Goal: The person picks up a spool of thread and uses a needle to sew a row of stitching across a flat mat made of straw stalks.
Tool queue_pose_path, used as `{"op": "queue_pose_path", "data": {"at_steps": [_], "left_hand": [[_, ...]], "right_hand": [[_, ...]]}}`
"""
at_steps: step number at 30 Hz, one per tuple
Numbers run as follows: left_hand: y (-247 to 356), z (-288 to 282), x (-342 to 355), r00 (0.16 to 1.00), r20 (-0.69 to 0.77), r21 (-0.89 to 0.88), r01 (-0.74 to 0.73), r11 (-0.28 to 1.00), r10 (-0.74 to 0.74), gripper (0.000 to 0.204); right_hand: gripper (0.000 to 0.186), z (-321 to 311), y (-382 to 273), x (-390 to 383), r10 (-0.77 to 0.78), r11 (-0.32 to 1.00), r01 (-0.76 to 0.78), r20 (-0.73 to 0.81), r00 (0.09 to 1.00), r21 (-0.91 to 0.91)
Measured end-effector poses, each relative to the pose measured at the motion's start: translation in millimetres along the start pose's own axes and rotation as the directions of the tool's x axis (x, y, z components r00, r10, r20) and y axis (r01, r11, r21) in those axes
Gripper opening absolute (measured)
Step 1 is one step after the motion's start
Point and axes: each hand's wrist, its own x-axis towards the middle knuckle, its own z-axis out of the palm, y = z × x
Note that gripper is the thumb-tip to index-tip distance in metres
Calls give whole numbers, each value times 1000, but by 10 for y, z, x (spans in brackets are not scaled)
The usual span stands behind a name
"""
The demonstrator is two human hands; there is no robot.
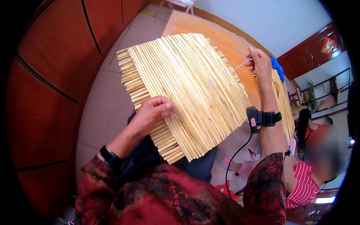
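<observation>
A mat of thin pale-yellow reed sticks (187, 86) bound side by side lies tilted over my lap and the orange-brown table. Shorter stick ends jut out from under its left edge in a second layer. My right hand (259, 63) is raised beyond the mat's right edge, finger and thumb pinched on a white twisted string (240, 66). From there the string crosses the mat as a faint pale line toward my left hand (152, 113). That hand rests at the mat's left edge, its thumb and forefinger pinched on thin string, which is hard to make out.
The orange-brown table (221, 41) extends behind the mat. At its right side lie another reed mat (284, 103), with scissors (277, 87) on it, and a blue cloth (276, 67). A person in a striped top (303, 183) sits at the right. Reddish wooden cabinets (56, 75) line the left.
</observation>
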Motion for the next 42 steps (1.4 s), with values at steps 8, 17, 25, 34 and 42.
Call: {"op": "queue_pose_path", "data": {"at_steps": [8, 17, 25, 34, 42], "left_hand": [[162, 155, 33, 1000, 11, -39, -24, 999, 25, 9], [305, 243, -29, 988, 6, -81, -154, 985, 155, 11], [458, 321, -112, 973, -24, 68, -229, 971, 231, 13], [434, 248, -59, 967, -58, 27, -249, 968, 250, 14], [435, 115, -3, 948, -142, 0, -289, 957, 286, 14]], "right_hand": [[15, 61, 26, -1120, -152, 891, 209, 169, 974, -404], [14, 341, -306, -1650, -259, 940, 315, 322, 910, -134], [13, 1102, -270, -1715, -215, 945, 307, 490, 845, -116], [11, 1173, -285, -1734, -179, 962, 261, 545, 819, -76], [11, 1170, -278, -1688, -95, 960, 228, 579, 810, -162]]}}
